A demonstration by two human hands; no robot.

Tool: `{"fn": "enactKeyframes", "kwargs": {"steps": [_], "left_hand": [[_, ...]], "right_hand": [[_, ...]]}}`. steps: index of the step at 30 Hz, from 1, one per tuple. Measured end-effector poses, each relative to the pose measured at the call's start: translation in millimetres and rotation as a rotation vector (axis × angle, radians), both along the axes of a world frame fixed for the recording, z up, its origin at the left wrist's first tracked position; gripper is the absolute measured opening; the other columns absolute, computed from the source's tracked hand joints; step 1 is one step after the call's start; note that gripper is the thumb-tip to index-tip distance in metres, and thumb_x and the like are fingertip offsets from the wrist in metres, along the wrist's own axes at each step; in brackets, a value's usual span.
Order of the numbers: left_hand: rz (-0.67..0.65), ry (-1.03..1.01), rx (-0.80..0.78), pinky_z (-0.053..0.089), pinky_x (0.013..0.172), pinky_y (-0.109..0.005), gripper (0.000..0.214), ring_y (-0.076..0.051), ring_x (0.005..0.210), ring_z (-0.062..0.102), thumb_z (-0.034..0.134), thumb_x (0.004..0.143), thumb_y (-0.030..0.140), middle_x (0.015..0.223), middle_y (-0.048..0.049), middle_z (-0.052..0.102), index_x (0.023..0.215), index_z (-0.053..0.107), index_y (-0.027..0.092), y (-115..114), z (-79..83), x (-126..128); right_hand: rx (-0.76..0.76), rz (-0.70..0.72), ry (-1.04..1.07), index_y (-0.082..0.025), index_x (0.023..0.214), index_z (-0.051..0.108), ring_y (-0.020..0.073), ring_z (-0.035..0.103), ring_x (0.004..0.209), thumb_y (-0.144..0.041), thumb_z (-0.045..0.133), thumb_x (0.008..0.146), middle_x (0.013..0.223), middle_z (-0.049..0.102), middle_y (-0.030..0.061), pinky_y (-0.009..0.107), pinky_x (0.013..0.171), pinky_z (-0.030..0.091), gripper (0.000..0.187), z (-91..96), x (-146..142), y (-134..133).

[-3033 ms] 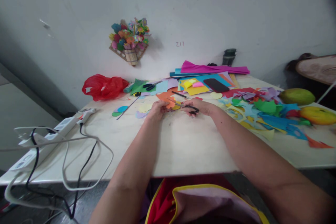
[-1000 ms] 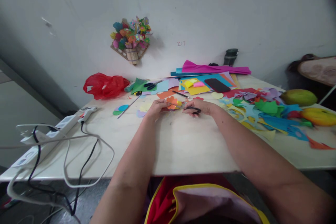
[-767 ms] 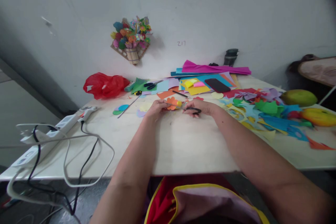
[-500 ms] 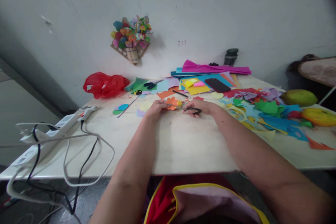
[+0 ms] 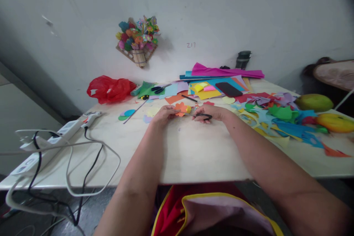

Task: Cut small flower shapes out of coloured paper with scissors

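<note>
My left hand (image 5: 163, 114) pinches an orange paper flower (image 5: 181, 108) at the middle of the white table (image 5: 193, 151). My right hand (image 5: 210, 112) is closed round the black handles of small scissors (image 5: 203, 116), whose blades reach left toward the flower. A yellow scrap (image 5: 188, 109) sits between the two hands. Both forearms stretch from the near edge over the bare tabletop.
Coloured paper sheets (image 5: 212, 84) and a black phone (image 5: 228, 89) lie behind the hands. Cut scraps (image 5: 279, 118) and two mangoes (image 5: 313, 101) fill the right side. A red bag (image 5: 109, 89), second scissors (image 5: 159, 89) and a power strip (image 5: 55, 142) with cables are on the left.
The orange flower has been turned and lifted a little in my left hand while the scissors worked at its edge. Both hands stay in the same spot.
</note>
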State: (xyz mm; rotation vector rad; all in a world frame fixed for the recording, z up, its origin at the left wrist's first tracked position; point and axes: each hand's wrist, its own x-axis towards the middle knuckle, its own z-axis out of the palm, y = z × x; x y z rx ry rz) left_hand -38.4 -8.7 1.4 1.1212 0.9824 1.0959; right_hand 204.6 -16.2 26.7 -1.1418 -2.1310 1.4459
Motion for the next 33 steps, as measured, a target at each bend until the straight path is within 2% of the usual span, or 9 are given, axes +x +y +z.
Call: {"fn": "enactKeyframes", "kwargs": {"steps": [14, 19, 25, 33], "left_hand": [[0.003, -0.028, -0.012, 0.051, 0.060, -0.026, 0.027, -0.014, 0.058, 0.065, 0.087, 0.044, 0.016, 0.063, -0.0041, 0.069, 0.064, 0.070, 0.012, 3.9, -2.5, -2.0], [-0.021, -0.036, -0.010, 0.052, 0.062, -0.027, 0.022, -0.014, 0.057, 0.064, 0.085, 0.049, 0.015, 0.064, -0.0045, 0.069, 0.066, 0.071, 0.012, 6.4, -4.4, -3.9], [-0.069, -0.119, -0.017, 0.056, 0.072, -0.034, 0.014, -0.017, 0.063, 0.067, 0.079, 0.055, 0.010, 0.069, -0.0073, 0.071, 0.067, 0.071, 0.011, 6.4, -5.2, -6.0], [-0.135, -0.165, -0.036, 0.057, 0.070, -0.034, 0.015, -0.017, 0.065, 0.066, 0.075, 0.056, 0.010, 0.072, -0.0086, 0.072, 0.071, 0.071, 0.010, 3.5, -3.1, -9.2]], "right_hand": [[-0.011, 0.010, -0.031, -0.012, 0.084, 0.068, 0.0073, 0.050, 0.039, -0.045, 0.080, 0.065, 0.054, 0.061, -0.0003, 0.019, 0.038, 0.036, 0.040, -4.6, -0.9, 2.9], [-0.005, 0.018, -0.005, -0.012, 0.085, 0.068, 0.0070, 0.049, 0.039, -0.045, 0.078, 0.068, 0.054, 0.060, -0.0008, 0.018, 0.037, 0.035, 0.039, -7.4, -1.0, 5.1], [-0.022, 0.010, 0.022, -0.013, 0.086, 0.069, 0.0061, 0.047, 0.038, -0.042, 0.079, 0.066, 0.052, 0.059, -0.0020, 0.018, 0.036, 0.033, 0.037, -8.2, -3.3, 5.5], [-0.038, 0.059, 0.026, -0.011, 0.093, 0.072, 0.0060, 0.047, 0.039, -0.038, 0.082, 0.061, 0.054, 0.060, -0.0016, 0.018, 0.038, 0.035, 0.043, -5.1, -2.6, 4.2]]}}
